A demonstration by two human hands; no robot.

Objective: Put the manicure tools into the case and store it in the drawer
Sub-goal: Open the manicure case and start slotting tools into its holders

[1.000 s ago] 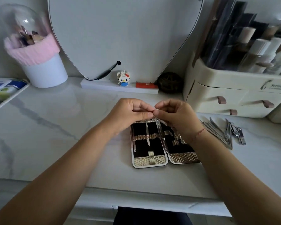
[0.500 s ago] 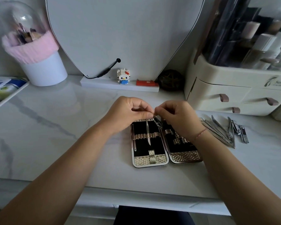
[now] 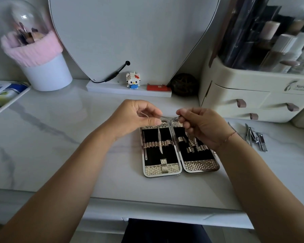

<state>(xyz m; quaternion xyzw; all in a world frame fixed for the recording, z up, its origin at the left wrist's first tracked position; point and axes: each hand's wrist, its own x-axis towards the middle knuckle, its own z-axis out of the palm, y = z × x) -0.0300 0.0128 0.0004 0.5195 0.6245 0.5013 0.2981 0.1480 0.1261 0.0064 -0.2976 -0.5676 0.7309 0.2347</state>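
A person's two bare forearms reach in from six o'clock over a white marble tabletop [image 3: 60,130]. At the centre lies an open manicure case [image 3: 154,170], its two halves spread flat side by side, black-lined with gold textured trim and rows of gold loops. Just above the case's twelve o'clock edge, both hands hold one thin metal tool [image 3: 168,117] level between them. The left hand [image 3: 135,118] pinches one end between thumb and forefinger, and the right hand [image 3: 202,127] has its fingers curled around the other end, which looks like a small looped handle, though it is too small to be sure. In the left half of the case a slim pointed tool [image 3: 159,141] sits upright through the loop band, with a thin pin [image 3: 145,151] along the nine o'clock edge. At three o'clock from the case, well apart, loose nail clippers and other metal tools [image 3: 256,137] lie on the tabletop. At two o'clock stands a cream cosmetic organizer with small closed drawers [image 3: 235,100]. At twelve o'clock a heart-shaped mirror [image 3: 130,32] rises, with a small block cat figurine [image 3: 132,80] on its base. At ten o'clock sits a white cup with a pink knitted band [image 3: 42,67].
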